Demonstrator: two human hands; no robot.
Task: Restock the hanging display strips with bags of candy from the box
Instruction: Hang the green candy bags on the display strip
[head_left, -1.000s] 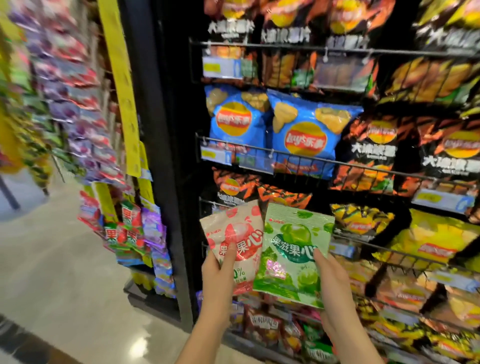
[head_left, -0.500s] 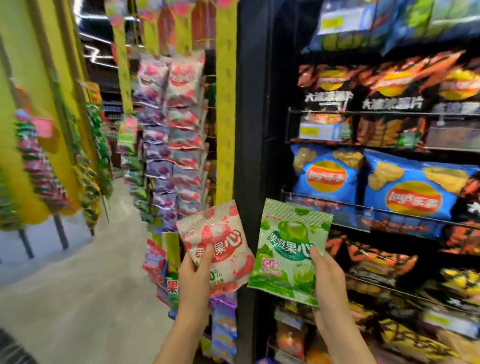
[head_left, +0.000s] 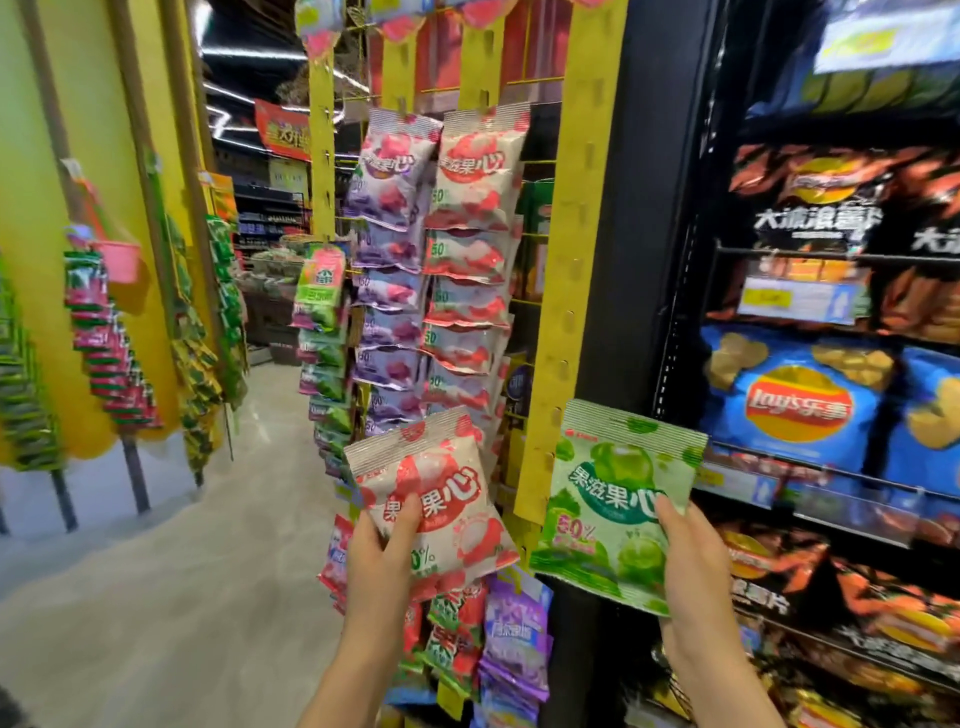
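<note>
Red-and-white foil lychee candy bag (head_left: 434, 506) sits pinched in our left hand (head_left: 382, 558), just below its matching hanging strip (head_left: 470, 270); our right hand (head_left: 693, 566) grips the green apple candy bag (head_left: 613, 499) beside the yellow perforated post (head_left: 566, 291); we judge left goes first, straight up.

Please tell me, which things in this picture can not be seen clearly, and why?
- Box of candy: not in the head view at all.
- Price labels on the chip shelves: blurred, unreadable.
- Lower part of the pink bag: covered by the left hand.
- Corner of the green bag: covered by the right hand.
- Hooks on the empty yellow strip: too small.
</note>
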